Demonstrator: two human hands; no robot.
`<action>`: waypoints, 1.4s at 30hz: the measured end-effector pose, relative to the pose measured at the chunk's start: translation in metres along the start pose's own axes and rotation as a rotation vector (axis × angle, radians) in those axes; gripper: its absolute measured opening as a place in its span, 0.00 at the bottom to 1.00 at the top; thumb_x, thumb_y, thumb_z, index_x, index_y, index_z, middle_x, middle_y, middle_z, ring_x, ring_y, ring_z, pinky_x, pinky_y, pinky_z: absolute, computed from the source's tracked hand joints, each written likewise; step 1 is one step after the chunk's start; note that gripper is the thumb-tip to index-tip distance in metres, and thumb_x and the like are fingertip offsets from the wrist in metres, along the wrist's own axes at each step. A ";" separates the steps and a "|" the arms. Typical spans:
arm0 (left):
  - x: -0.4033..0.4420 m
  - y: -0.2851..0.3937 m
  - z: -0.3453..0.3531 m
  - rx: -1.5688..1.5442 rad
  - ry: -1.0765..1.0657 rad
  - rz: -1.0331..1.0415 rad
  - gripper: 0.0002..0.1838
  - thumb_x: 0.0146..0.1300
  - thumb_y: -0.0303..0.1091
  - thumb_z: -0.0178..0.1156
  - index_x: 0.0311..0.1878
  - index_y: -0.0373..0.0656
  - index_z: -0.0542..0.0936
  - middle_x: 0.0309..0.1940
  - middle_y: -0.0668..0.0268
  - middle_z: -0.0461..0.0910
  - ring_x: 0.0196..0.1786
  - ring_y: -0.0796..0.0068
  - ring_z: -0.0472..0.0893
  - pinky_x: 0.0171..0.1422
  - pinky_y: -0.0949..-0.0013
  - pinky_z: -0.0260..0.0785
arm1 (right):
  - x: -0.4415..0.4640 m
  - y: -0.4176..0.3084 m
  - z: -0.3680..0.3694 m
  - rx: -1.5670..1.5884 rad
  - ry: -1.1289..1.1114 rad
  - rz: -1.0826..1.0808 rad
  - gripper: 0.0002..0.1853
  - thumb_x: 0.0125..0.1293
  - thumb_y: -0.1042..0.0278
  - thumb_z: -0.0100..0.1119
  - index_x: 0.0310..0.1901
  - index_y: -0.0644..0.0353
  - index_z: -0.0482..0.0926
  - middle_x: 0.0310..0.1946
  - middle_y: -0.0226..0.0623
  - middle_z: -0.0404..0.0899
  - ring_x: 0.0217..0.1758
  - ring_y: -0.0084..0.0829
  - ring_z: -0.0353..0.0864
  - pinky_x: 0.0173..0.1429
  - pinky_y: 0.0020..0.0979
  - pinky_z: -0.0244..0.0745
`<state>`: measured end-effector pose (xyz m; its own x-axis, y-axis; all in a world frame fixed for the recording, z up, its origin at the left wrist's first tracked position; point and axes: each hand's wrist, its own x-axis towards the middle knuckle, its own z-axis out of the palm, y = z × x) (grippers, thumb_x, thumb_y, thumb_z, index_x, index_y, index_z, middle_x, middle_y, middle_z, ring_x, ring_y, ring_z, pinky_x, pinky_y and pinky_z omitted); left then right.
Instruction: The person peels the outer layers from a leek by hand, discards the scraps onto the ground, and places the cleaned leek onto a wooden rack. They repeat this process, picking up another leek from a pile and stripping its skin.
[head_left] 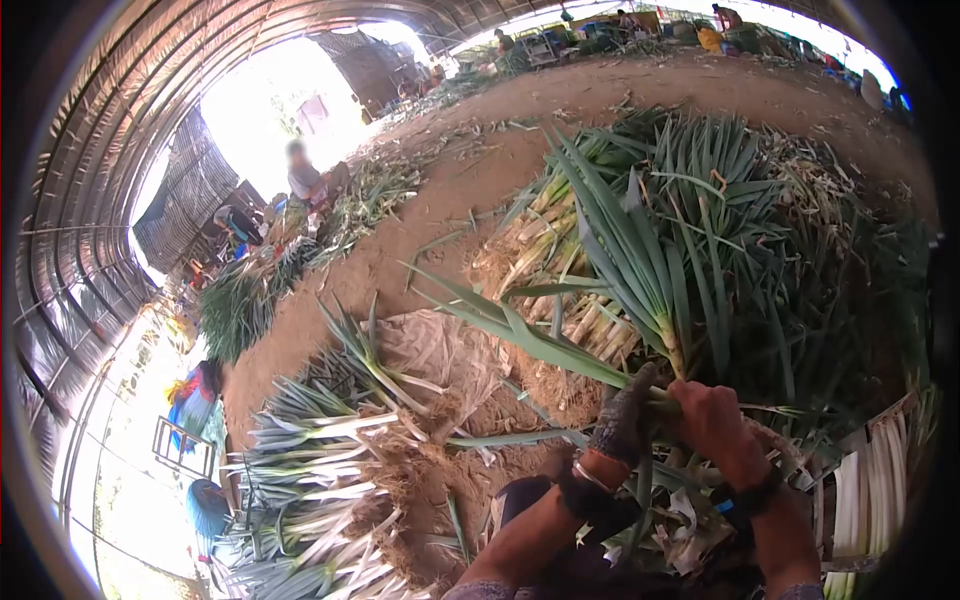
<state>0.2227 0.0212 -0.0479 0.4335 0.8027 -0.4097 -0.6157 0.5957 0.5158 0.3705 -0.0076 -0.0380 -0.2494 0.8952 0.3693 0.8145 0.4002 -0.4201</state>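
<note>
My left hand [625, 420], in a dark glove, is closed around the lower leaves of a leek [632, 275]. Right beside it my bare right hand [708, 414] is closed on the same plant, and the fingers hide part of the stem. Long green leaves fan upward from the grip, and one leaf [530, 338] bends off to the left. Behind my hands lies a big heap of leeks [735, 215]. Strips of peeled leaf [690, 520] lie below my wrists.
To my left, several leeks with roots [330, 455] lie in a pile beside a cloth sack [445, 350]. White trimmed stems [870, 490] stand in a rack at lower right. A person [305, 175] sits across the dirt floor [480, 120]; other people sit farther back.
</note>
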 end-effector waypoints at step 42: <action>-0.041 0.074 -0.035 -0.230 -0.020 0.703 0.29 0.54 0.52 0.60 0.52 0.42 0.69 0.47 0.57 0.74 0.53 0.52 0.73 0.61 0.36 0.56 | 0.017 0.024 -0.035 0.033 0.340 -0.098 0.12 0.52 0.67 0.63 0.38 0.59 0.79 0.32 0.43 0.80 0.34 0.41 0.81 0.38 0.35 0.75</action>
<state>0.1364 0.0315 -0.0197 -0.1033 0.9943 -0.0260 -0.8739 -0.0783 0.4798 0.4047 0.0102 -0.0130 -0.1330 0.7380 0.6616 0.7765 0.4924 -0.3932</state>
